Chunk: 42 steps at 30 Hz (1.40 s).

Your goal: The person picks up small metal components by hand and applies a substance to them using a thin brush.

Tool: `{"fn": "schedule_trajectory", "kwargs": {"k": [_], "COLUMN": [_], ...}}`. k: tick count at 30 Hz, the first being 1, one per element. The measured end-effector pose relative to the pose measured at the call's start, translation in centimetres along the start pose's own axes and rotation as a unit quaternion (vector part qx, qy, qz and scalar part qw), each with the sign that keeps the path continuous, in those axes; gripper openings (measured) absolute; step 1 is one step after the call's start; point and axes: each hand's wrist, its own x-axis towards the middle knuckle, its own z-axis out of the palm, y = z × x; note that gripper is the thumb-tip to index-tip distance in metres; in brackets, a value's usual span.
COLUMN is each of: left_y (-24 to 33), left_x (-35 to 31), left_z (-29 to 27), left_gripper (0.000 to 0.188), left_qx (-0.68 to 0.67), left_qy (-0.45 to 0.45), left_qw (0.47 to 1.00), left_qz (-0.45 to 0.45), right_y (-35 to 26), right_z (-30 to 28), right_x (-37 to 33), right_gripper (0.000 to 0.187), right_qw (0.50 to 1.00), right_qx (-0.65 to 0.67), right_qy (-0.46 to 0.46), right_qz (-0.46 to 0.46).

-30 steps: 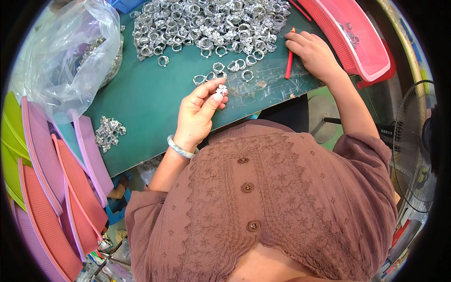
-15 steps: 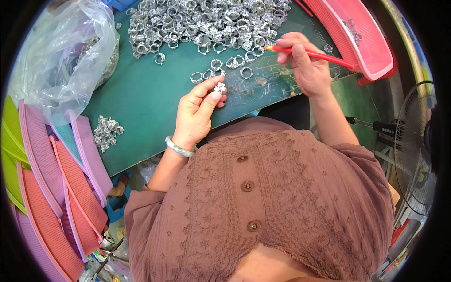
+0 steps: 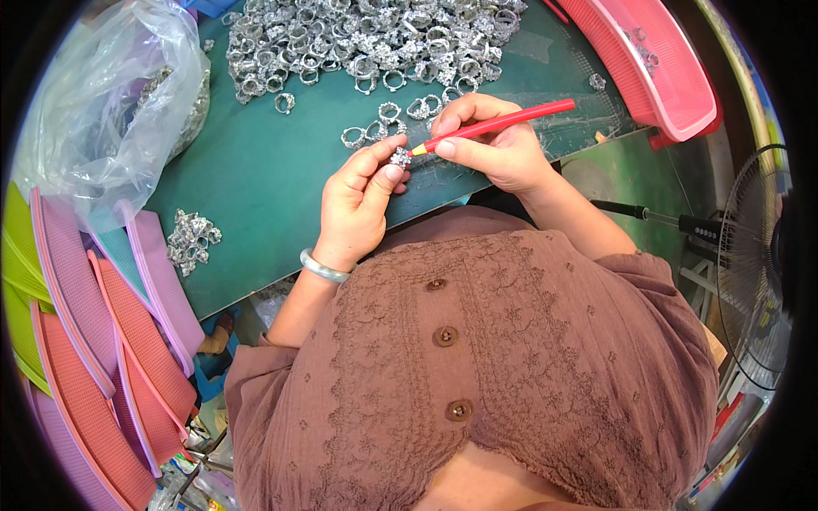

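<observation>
Between the thumb and fingers of my left hand is a silver ring, its clustered ornamental top facing up. My right hand grips a red pencil, whose pale sharpened end meets or nearly meets the ring's top. Just beyond my fingertips lie several loose silver rings on the green table. Farther back spreads a big heap of similar rings. My right hand partly hides some of the loose rings.
A pink basket with a few silver pieces stands at the far right. On the left are a clear plastic bag, a small ring pile and stacked coloured baskets. A fan stands right of the table.
My right hand has come left and nearer with the red pencil, bringing its tip to the ring. The left hand has stayed almost where it was, still holding the ring.
</observation>
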Motion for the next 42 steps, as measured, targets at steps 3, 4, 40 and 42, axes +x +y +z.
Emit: {"fn": "schedule_trajectory", "kwargs": {"k": [3, 4, 40, 42], "left_y": [0.01, 0.02, 0.03, 0.00], "left_x": [-0.02, -0.02, -0.05, -0.03], "left_z": [0.05, 0.10, 0.28, 0.25], "left_gripper": [0.028, 0.028, 0.025, 0.025], "left_qx": [0.030, 0.037, 0.079, 0.084], "left_qy": [-0.002, -0.001, -0.001, -0.001], "left_qw": [1.000, 0.999, 0.997, 0.996], "left_qz": [0.006, 0.008, 0.020, 0.018], "right_y": [0.03, 0.09, 0.18, 0.22], "right_z": [0.20, 0.13, 0.17, 0.15], "right_x": [-0.12, -0.12, -0.21, -0.21], "right_gripper": [0.009, 0.008, 0.007, 0.007], "right_qw": [0.999, 0.998, 0.994, 0.994], "right_qx": [-0.040, -0.060, -0.105, -0.101], "right_qy": [-0.010, -0.020, -0.033, -0.029], "right_qz": [-0.005, -0.013, -0.027, -0.026]}}
